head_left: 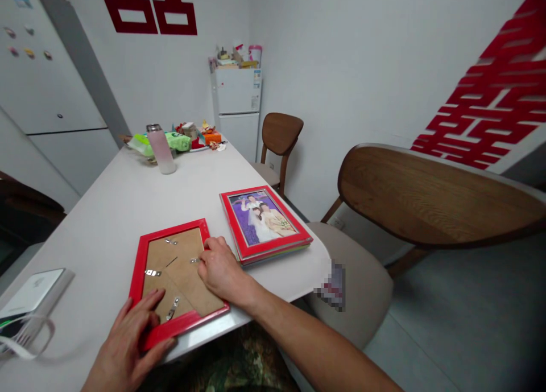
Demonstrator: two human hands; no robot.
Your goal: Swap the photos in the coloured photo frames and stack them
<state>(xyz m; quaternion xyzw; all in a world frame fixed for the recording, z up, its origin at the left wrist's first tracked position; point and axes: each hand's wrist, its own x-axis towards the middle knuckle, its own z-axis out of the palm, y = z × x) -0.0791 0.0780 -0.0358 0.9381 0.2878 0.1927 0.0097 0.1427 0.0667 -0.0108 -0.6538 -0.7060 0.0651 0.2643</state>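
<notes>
A red picture frame [140,262] lies face down near the table's front edge, its brown backboard [184,284] showing. Metal clips sit along the board's sides, among them a left clip [152,273] and a lower clip [173,308]. My left hand [130,338] grips the frame's lower left corner, thumb along the near edge and fingertips on the board. On the right side, my right hand [222,269] has its fingers curled against the frame's edge, beside the right clip [195,260]. Part of that edge is hidden by the hand.
To the right, a stack of red frames [236,224] has a wedding photo on top. A pink bottle [161,150] stands farther back, near bags and packets. A white device with a cable [36,295] is at left. Wooden chairs [426,198] line the right side.
</notes>
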